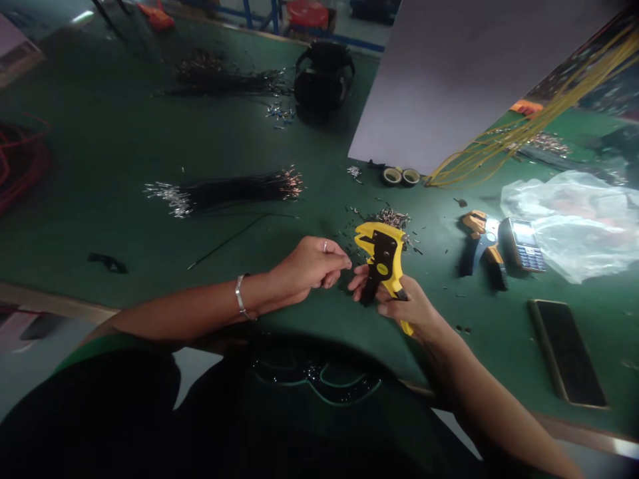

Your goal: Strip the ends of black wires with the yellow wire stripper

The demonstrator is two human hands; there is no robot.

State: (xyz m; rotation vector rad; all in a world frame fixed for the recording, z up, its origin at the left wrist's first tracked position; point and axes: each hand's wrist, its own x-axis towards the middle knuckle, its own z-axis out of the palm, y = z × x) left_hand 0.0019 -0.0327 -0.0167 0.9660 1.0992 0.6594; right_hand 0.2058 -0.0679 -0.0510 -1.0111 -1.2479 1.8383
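My right hand [394,296] is wrapped round the handles of a yellow and black wire stripper [383,256], its jaws pointing away from me. Just left of it, my left hand [319,263] is closed in a pinch, with its fingertips near the tool; whatever they hold is too small to make out. Beyond the tool lies a pile of small metal scraps [392,218]. A bundle of black wires [229,189] with bared copper ends on the right and silvery tips on the left rests on the green table [134,146]. One loose black wire [227,241] lies nearer to me.
On the right are an orange-handled tool [484,243], a keypad phone [524,245], a smartphone [568,352] and a clear plastic bag [579,223]. Two tape rolls [401,176] sit below a large pale panel [439,80]. Yellow wires [539,120] hang at the right.
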